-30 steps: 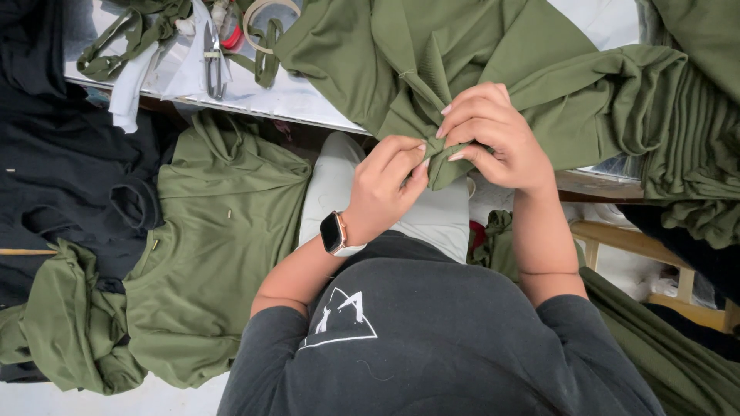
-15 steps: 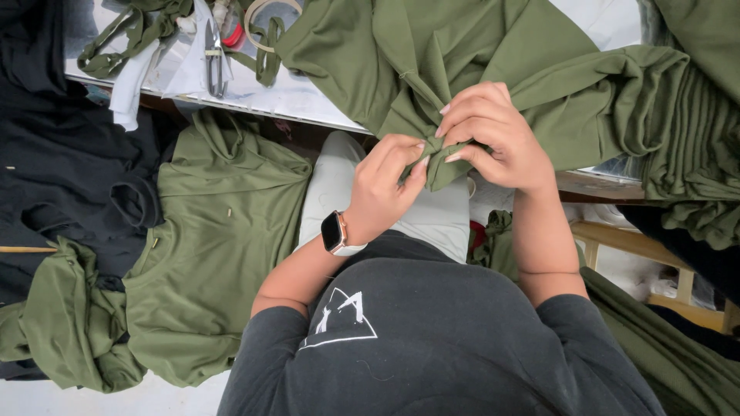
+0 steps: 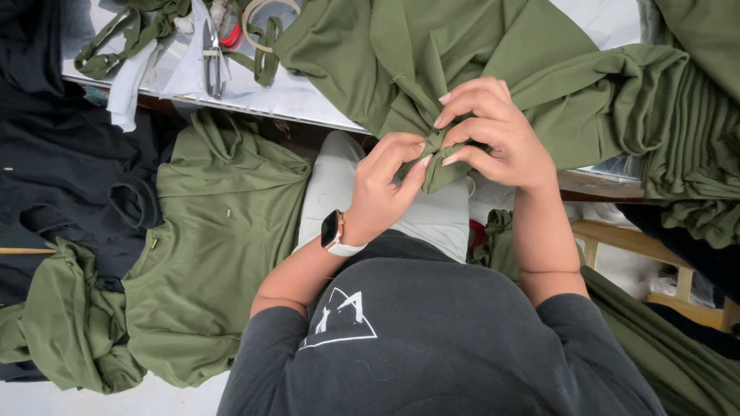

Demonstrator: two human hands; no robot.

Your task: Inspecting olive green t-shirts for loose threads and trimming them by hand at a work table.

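Olive knit garment [image 3: 478, 54] lies draped over the counter [image 3: 293, 96] edge: soft, light, limp, likely easy to bunch. Left hand [image 3: 385, 189] and right hand [image 3: 493, 131] both pinch one gathered fold at that edge, the best hold.

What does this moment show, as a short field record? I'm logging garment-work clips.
left hand: pinches a bunched fold of the olive green garment
right hand: grips the same fold from above
surface: white table, garment spread over it
nearby: scissors, tape roll, green strips
left wrist: smartwatch
below table: green hooded tops, black fabric
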